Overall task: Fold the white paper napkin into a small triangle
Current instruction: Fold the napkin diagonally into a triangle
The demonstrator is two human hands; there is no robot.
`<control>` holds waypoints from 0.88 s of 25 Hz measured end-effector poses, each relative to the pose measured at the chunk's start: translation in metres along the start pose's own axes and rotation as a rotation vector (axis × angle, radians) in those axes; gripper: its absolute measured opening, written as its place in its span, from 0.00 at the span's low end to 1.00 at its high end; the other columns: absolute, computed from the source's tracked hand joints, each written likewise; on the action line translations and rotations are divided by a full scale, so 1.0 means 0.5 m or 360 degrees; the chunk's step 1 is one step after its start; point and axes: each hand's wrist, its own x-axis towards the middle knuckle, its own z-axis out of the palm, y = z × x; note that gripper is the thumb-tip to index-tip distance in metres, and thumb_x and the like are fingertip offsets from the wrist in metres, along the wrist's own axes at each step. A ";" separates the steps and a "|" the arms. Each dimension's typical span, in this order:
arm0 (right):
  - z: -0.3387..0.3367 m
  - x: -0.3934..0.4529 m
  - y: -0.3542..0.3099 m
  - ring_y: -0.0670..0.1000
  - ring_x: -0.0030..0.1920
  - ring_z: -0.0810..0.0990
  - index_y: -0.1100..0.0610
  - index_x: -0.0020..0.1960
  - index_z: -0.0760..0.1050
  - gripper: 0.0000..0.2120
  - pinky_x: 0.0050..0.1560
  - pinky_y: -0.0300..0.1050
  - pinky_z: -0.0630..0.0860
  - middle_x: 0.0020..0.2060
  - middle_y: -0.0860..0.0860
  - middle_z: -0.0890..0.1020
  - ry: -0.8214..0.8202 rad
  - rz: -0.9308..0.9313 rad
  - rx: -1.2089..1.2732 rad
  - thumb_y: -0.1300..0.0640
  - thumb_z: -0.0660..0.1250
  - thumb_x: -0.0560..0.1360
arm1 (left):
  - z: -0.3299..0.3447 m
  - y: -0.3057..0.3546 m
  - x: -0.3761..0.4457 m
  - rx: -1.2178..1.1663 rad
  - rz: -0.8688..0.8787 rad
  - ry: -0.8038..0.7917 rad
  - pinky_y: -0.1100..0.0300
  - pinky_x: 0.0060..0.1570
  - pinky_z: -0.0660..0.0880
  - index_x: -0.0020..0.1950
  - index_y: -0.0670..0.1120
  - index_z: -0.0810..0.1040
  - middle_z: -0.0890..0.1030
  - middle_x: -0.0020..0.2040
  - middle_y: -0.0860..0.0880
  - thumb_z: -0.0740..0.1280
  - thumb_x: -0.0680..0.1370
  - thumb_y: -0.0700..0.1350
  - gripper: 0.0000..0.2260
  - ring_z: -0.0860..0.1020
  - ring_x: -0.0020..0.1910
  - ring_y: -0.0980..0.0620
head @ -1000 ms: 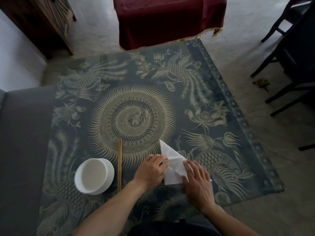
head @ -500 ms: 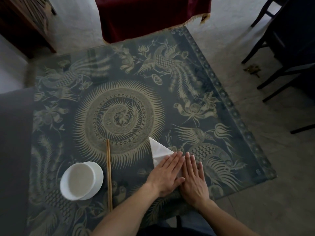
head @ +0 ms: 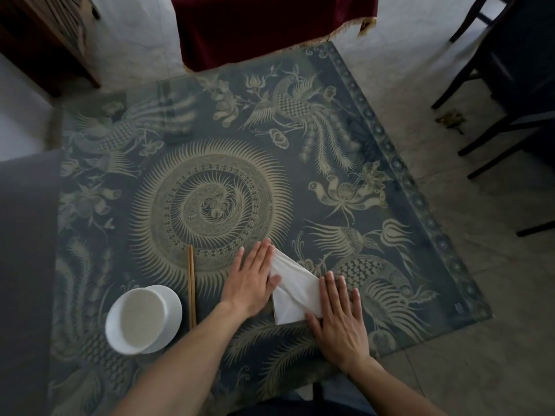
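Open surface [head: 300, 163] beyond the chopsticks [head: 191, 285]; white bowl [head: 141, 319] just left of them blocking passage.

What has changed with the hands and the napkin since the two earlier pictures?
The left hand and right hand, side by side on the napkin half a second ago, have slid apart, flat, uncovering its middle. A second ago their fingers were lifting a flap. The bowl and chopsticks stayed in place.

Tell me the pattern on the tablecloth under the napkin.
Dark blue tablecloth with pale gold phoenixes, flowers and a central spiral medallion; head view.
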 end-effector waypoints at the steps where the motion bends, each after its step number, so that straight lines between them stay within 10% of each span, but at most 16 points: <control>1: -0.002 0.000 -0.001 0.57 0.78 0.46 0.59 0.79 0.46 0.37 0.74 0.60 0.46 0.79 0.55 0.46 0.0008 -0.0001 0.0003 0.37 0.50 0.80 | -0.005 -0.010 0.003 0.0026 -0.0021 -0.0008 0.44 0.74 0.34 0.78 0.44 0.35 0.33 0.78 0.48 0.32 0.81 0.61 0.31 0.32 0.76 0.50; 9: -0.014 0.014 -0.035 0.56 0.78 0.45 0.61 0.79 0.45 0.34 0.74 0.61 0.46 0.79 0.57 0.47 0.0054 -0.0069 0.0041 0.44 0.52 0.81 | 0.004 0.082 -0.018 -0.0222 0.0357 0.0156 0.47 0.76 0.43 0.80 0.43 0.41 0.39 0.80 0.47 0.41 0.84 0.56 0.28 0.36 0.78 0.51; 22: -0.014 -0.090 0.110 0.54 0.78 0.50 0.58 0.79 0.51 0.33 0.73 0.61 0.52 0.78 0.55 0.55 0.0022 0.0168 -0.0065 0.39 0.44 0.81 | 0.015 0.077 -0.017 -0.0093 0.0377 0.0001 0.50 0.73 0.30 0.77 0.47 0.31 0.29 0.77 0.50 0.36 0.82 0.60 0.29 0.28 0.75 0.53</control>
